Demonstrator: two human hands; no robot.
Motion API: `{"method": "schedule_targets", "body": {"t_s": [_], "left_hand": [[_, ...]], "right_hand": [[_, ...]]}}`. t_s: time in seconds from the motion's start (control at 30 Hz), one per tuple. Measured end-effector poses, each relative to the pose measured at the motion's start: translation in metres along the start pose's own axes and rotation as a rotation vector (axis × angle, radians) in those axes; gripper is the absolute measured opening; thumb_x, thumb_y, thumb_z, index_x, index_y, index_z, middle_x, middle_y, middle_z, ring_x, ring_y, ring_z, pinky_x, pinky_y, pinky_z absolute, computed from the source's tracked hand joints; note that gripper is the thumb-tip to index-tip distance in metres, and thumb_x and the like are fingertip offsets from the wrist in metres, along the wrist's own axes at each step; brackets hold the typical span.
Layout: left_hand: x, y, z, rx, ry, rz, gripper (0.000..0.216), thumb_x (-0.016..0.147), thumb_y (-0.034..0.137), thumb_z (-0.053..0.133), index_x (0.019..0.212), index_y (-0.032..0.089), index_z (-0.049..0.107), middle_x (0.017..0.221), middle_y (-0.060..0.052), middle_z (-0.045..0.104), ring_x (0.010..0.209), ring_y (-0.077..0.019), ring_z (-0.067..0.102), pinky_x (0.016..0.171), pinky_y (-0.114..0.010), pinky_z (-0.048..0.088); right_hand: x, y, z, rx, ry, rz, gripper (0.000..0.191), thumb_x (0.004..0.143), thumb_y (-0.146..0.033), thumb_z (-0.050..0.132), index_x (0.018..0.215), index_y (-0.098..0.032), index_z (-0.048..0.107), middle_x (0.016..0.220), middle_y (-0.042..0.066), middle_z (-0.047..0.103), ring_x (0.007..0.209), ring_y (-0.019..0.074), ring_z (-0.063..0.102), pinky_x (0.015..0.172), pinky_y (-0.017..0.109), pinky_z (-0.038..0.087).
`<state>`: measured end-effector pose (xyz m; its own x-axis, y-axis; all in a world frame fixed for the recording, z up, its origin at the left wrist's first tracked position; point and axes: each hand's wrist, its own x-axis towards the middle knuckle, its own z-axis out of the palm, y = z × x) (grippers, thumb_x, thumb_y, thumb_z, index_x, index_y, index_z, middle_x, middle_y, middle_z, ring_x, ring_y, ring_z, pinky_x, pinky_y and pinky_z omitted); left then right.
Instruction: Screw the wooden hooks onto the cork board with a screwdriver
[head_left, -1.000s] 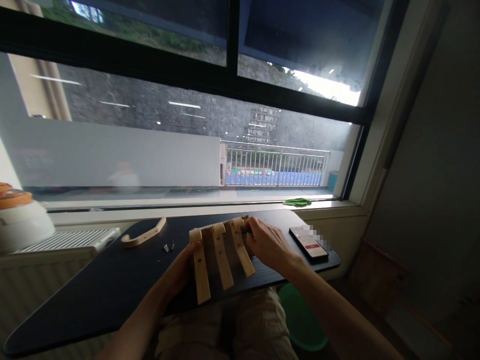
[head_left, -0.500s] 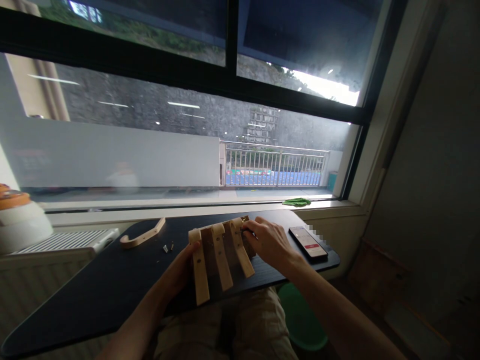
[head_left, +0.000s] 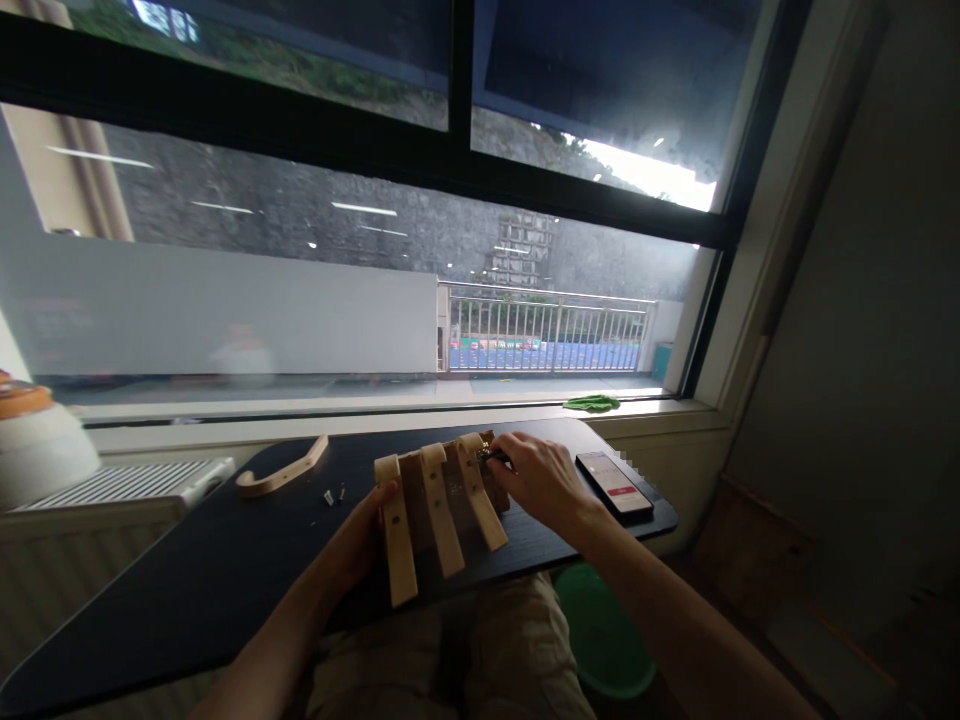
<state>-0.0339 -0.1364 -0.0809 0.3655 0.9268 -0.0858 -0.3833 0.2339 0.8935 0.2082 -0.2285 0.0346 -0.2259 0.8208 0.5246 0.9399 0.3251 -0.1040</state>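
Note:
A dark brown wooden board (head_left: 415, 497) carries three pale wooden hooks, so it looks like a coat rack. It is tilted over the front of the black table. My left hand (head_left: 366, 535) is closed around the board's left end, its thumb beside the left hook (head_left: 398, 540). At the other end, my right hand (head_left: 534, 478) pinches a small dark tool, perhaps a screwdriver, pointing at a hole in the right hook (head_left: 482, 500). Between them is the middle hook (head_left: 444, 525). A loose wooden hook (head_left: 289, 472) and a few small screws (head_left: 328, 497) lie to the left.
A phone (head_left: 615, 485) lies on the black table (head_left: 187, 580) to my right. Green cloth (head_left: 592, 402) rests on the windowsill. Below the table is a green bucket (head_left: 607, 640). On the left, a white container with an orange lid (head_left: 37, 440) stands by a radiator (head_left: 135, 482).
My right fingers have shifted slightly, and more of the dark tool shows beside the right hook. The left hand keeps its grip on the board. The view has shifted very slightly.

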Motion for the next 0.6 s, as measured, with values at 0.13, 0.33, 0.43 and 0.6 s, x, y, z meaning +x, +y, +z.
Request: {"method": "schedule_targets", "body": {"t_s": [0.13,0.33,0.43,0.6], "left_hand": [[-0.001,-0.001,0.001,-0.002,-0.003,0.005,0.039,0.08,0.034,0.057,0.115,0.017,0.056,0.099,-0.008,0.069,0.094,-0.0277,0.064,0.075,-0.035,0.053],[0.0,-0.001,0.002,-0.011,0.007,0.001,0.038,0.08,0.032,0.056,0.115,0.016,0.056,0.096,-0.008,0.07,0.089,-0.0276,0.065,0.073,-0.035,0.054],[-0.003,0.001,0.005,-0.001,0.001,0.01,0.039,0.08,0.034,0.056,0.115,0.016,0.056,0.097,-0.008,0.07,0.089,-0.0276,0.065,0.072,-0.035,0.054],[-0.009,0.0,0.013,0.047,0.07,0.107,0.038,0.079,0.034,0.059,0.114,0.018,0.056,0.094,-0.007,0.07,0.083,-0.0254,0.067,0.067,-0.033,0.055]], "right_hand": [[-0.002,-0.002,-0.001,0.017,-0.006,-0.042,0.022,0.088,-0.028,0.04,0.107,-0.025,0.052,0.099,0.001,0.06,0.078,0.0134,0.056,0.064,0.024,0.033],[-0.001,-0.001,-0.003,0.015,-0.02,-0.06,0.021,0.087,-0.026,0.043,0.106,-0.022,0.052,0.1,0.001,0.062,0.08,0.0141,0.058,0.064,0.024,0.033],[0.0,0.0,-0.003,0.001,-0.006,-0.055,0.019,0.087,-0.033,0.044,0.098,-0.021,0.054,0.093,0.001,0.064,0.077,0.0148,0.058,0.063,0.025,0.032],[0.0,-0.004,-0.002,-0.004,0.029,-0.067,0.021,0.09,-0.035,0.039,0.098,-0.023,0.054,0.093,0.001,0.062,0.074,0.0129,0.055,0.062,0.024,0.03]]}}
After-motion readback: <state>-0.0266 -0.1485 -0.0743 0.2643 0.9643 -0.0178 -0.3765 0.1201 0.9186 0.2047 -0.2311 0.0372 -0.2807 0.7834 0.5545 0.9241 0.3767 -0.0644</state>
